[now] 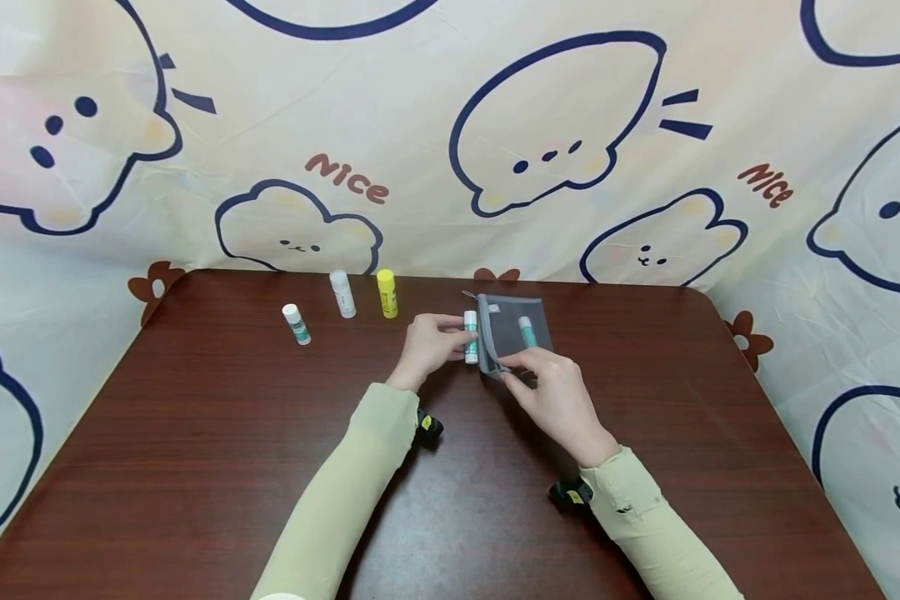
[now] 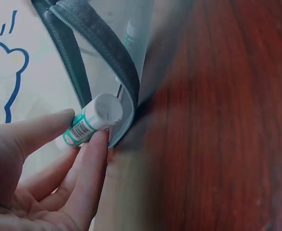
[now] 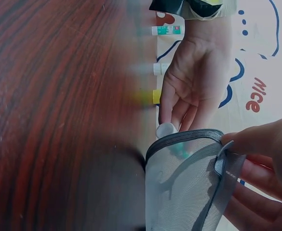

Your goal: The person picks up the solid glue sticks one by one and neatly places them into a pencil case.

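Observation:
My left hand pinches a white glue stick with a teal label between thumb and fingers. The stick is at the mouth of a grey mesh zipper pouch. In the left wrist view, the white end of the held stick faces the gap between the two zipper edges. My right hand pinches the pouch's near edge by the zipper, and the right wrist view shows the mouth spread apart. Another teal-labelled glue stick shows through the mesh, inside the pouch.
To the left on the brown table stand a teal-labelled glue stick, a white stick and a yellow stick. A patterned cloth hangs along the table's back edge and sides.

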`<state>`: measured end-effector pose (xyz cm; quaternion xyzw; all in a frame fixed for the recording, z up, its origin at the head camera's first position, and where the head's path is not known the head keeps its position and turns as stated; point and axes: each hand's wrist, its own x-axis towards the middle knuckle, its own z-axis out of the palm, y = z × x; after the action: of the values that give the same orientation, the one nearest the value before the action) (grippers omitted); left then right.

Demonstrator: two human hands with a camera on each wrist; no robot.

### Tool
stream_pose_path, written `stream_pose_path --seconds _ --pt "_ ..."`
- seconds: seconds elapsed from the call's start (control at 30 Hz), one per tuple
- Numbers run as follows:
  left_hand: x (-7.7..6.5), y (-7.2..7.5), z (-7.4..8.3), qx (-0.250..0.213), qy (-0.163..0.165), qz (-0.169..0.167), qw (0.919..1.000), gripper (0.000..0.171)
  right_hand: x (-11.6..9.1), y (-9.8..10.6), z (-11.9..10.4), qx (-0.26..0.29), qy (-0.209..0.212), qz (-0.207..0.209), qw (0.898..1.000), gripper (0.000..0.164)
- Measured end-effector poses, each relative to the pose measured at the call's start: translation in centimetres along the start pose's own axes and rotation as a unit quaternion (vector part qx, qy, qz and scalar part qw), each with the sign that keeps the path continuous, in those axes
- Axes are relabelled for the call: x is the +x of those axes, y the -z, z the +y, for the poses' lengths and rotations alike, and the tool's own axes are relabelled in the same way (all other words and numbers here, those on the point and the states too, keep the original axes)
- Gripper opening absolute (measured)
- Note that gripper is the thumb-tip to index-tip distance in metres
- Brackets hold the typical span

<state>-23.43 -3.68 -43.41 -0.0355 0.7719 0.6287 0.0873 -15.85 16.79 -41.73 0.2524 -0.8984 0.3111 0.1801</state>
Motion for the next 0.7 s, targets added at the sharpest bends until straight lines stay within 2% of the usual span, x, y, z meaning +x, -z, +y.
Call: stream_pose_path --seconds 0.23,0.7 --pt "0.1 -0.6 0.0 0.009 0.021 0.006 0.9997 0.037 0.0 0.0 -0.1 0.004 0.001 0.003 1.000 0.020" --pt "0.4 -1.4 0.4 0.018 0.036 0.000 0.9992 0.035 -0.1 0.0 0.2 0.002 0.001 0.004 1.000 0.021"
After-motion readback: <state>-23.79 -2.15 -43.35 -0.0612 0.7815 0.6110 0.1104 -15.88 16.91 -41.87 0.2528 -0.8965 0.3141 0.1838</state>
